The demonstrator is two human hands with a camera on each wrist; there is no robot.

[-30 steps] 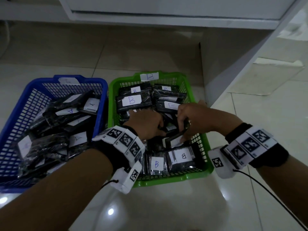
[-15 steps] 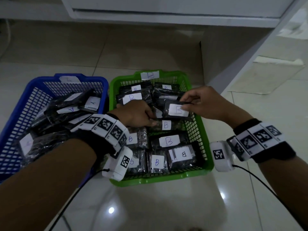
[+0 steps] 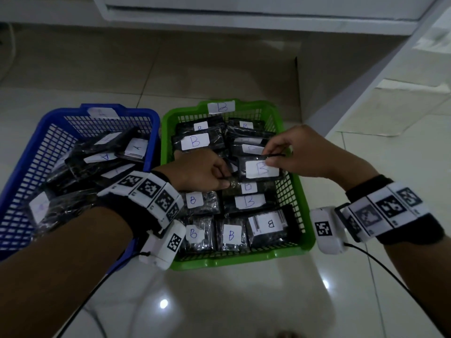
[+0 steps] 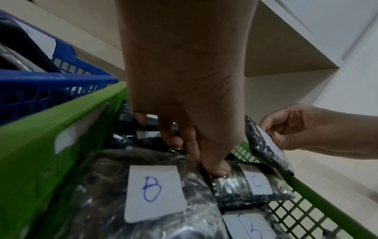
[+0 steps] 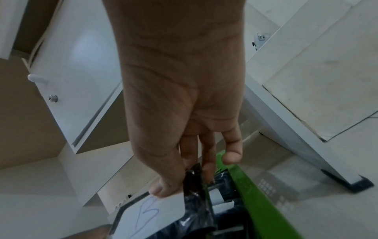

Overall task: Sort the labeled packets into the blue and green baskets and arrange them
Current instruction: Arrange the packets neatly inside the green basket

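The green basket (image 3: 234, 258) is full of black packets with white B labels, laid in rows. The blue basket (image 3: 24, 154) to its left holds a loose pile of A packets (image 3: 136, 148). My right hand (image 3: 268, 158) pinches the top edge of a B packet (image 3: 262, 169) between thumb and fingers and holds it tilted over the basket's right middle. The right wrist view shows the same pinch (image 5: 184, 182) on the packet (image 5: 155, 215). My left hand (image 3: 225, 182) is curled in the basket's middle, its fingertips (image 4: 216, 169) pinching the left edge of a lying B packet (image 4: 255, 181).
Both baskets stand side by side on a glossy tiled floor. A white cabinet (image 3: 244, 11) runs along the back, and a white panel (image 3: 366, 81) slants down close to the green basket's right side. Bare floor (image 3: 244, 301) lies in front of the baskets.
My right hand has lifted a B packet out of the basket's middle and carried it up and right. My left hand drew back a little and stays low on the packets.
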